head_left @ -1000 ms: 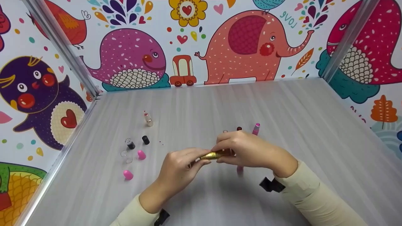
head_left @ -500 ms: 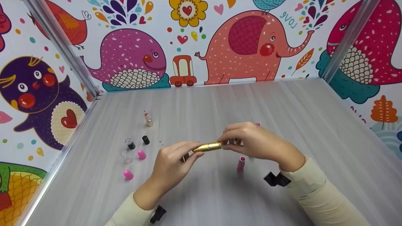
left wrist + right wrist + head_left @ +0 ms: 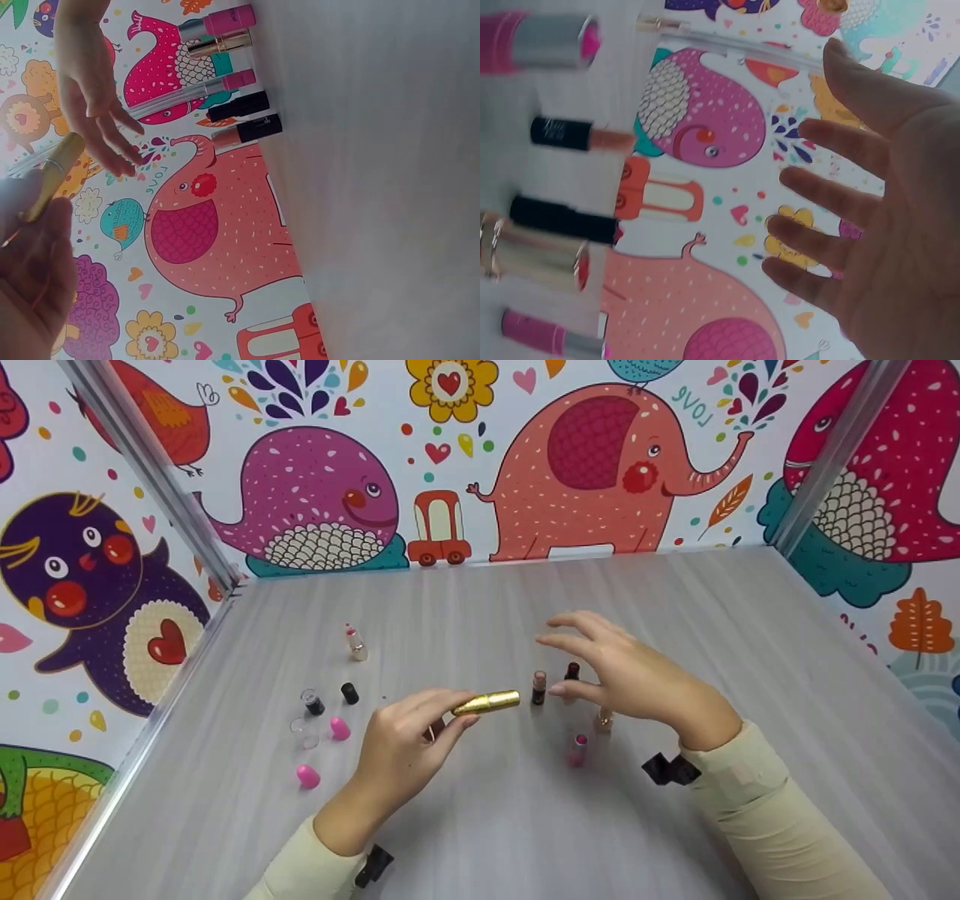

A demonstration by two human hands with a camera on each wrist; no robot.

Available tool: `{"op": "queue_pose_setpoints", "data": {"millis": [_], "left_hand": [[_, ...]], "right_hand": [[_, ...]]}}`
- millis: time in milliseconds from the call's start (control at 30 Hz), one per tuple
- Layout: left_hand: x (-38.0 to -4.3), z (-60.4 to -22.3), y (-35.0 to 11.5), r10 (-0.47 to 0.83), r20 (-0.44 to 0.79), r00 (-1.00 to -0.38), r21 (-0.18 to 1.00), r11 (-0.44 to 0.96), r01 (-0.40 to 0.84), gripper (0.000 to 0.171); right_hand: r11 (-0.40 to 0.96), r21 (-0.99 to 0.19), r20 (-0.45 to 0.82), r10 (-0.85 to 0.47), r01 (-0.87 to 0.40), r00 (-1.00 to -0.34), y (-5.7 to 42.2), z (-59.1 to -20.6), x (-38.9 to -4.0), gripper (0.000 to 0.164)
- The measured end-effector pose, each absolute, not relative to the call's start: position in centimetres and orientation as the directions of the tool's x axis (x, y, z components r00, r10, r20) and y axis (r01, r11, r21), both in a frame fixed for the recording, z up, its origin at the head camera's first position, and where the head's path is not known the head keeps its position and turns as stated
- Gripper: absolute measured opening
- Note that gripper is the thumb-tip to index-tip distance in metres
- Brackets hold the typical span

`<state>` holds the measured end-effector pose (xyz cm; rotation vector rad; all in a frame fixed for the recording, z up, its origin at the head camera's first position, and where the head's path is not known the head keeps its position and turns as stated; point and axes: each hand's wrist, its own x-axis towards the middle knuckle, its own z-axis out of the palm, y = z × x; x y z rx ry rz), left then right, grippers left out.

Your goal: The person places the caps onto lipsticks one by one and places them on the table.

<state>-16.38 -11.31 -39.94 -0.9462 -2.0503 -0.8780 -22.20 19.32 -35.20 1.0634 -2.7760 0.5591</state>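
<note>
My left hand (image 3: 409, 746) holds a gold lipstick tube (image 3: 487, 703) above the table, pinched between thumb and fingers, its blunt end pointing right. The left wrist view also shows this gold tube (image 3: 54, 174). Apart from it, my right hand (image 3: 626, 679) hovers with fingers spread, holding nothing, as its palm shows in the right wrist view. Below and around that hand stand uncapped lipsticks: a black one with a nude tip (image 3: 538, 688), a dark one (image 3: 572, 671), a gold one (image 3: 604, 721) and a pink one (image 3: 577, 751). Another pink lipstick (image 3: 238, 79) appears in the left wrist view.
On the left of the table (image 3: 450, 622) stands a pale-gold lipstick (image 3: 355, 643). Nearer lie pink caps (image 3: 340, 728), a black cap (image 3: 349, 693), a clear and black piece (image 3: 313, 703) and clear caps (image 3: 304, 732). Cartoon-printed walls (image 3: 465, 457) border the table.
My right hand has let go of the gold lipstick tube and moved away, up and to the right, fingers spreading. The left hand keeps the tube, having shifted slightly left and up.
</note>
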Motion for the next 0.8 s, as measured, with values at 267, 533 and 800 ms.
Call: {"op": "queue_pose_setpoints", "data": {"millis": [267, 533, 800], "left_hand": [[-17.0, -39.8, -12.2, 0.321, 0.802, -0.503, 0.270, 0.556, 0.786, 0.026], [-17.2, -39.1, -13.1, 0.293, 0.804, -0.517, 0.277, 0.585, 0.762, 0.026], [-17.1, -36.6, -14.9, 0.253, 0.766, -0.591, 0.301, 0.671, 0.678, 0.026]], "right_hand": [[0.782, -0.307, 0.127, -0.532, -0.543, -0.837, 20.7, -36.2, -23.9, 0.072], [0.793, -0.341, 0.068, -0.515, -0.505, -0.854, 22.0, -37.4, -25.1, 0.070], [0.799, -0.377, 0.053, -0.485, -0.467, -0.873, 23.6, -37.2, -25.7, 0.065]]}}
